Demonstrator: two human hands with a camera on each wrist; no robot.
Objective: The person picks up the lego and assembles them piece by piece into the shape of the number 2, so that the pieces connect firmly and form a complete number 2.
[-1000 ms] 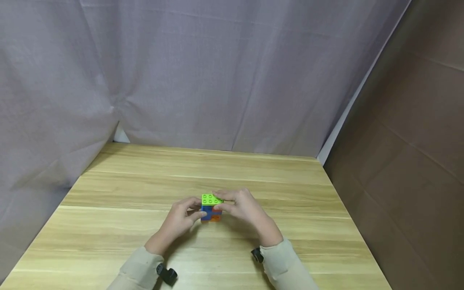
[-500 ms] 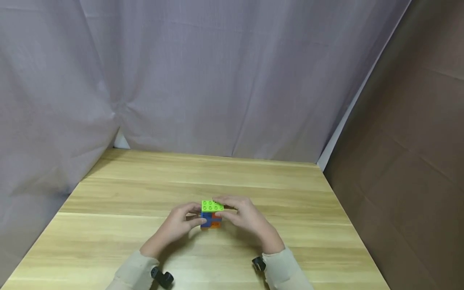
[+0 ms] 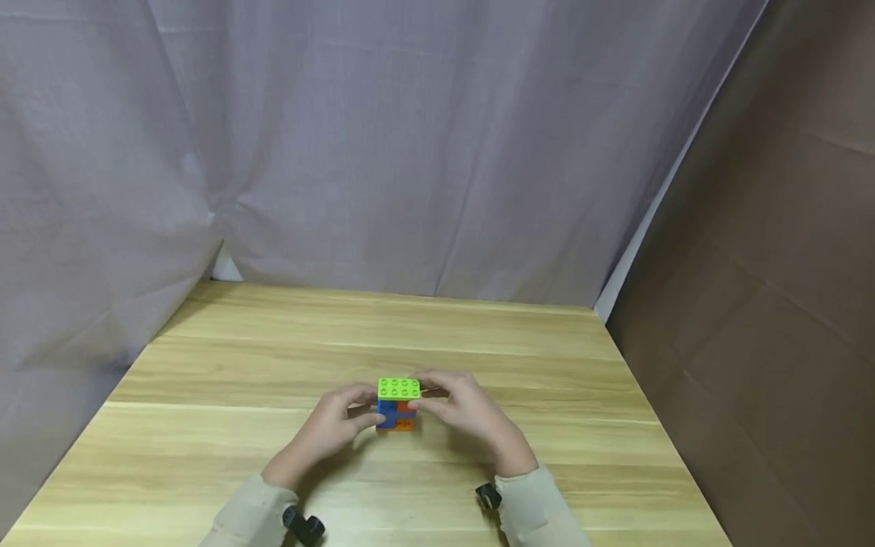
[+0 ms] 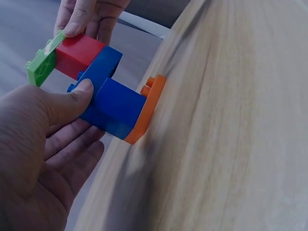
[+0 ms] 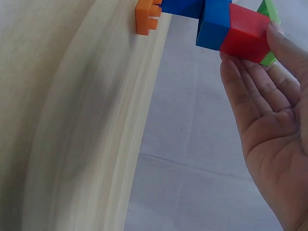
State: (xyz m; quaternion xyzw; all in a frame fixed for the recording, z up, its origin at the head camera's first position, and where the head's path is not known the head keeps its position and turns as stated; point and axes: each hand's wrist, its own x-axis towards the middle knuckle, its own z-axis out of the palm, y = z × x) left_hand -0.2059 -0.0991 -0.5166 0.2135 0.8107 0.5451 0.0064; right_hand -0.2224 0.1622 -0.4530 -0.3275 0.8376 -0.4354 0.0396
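Observation:
A stack of toy bricks stands upright between the hands in the head view. A flat orange plate point(image 4: 152, 103) is its base, under a blue brick point(image 4: 118, 103) on the left. A second blue brick point(image 5: 214, 21) spans above, bearing a red brick point(image 5: 246, 32) on the right side. The lime green plate point(image 3: 399, 389) tops it, all its studs showing. My left hand point(image 3: 331, 422) grips the blue bricks from the left, thumb in front and fingers behind. My right hand point(image 3: 468, 406) pinches the red brick beside the green plate's edge, thumb in front.
The stack is over a wood-grain table point(image 3: 273, 342). Grey cloth point(image 3: 383, 152) hangs behind the table and brown cloth point(image 3: 766, 304) along its right side. Each sleeve cuff has a small black camera point(image 3: 304, 526) on it.
My right fingers have slid rightward off the green plate's top, uncovering its right-hand studs. The left hand keeps its grip. The head view has tilted slightly, so everything appears a little lower.

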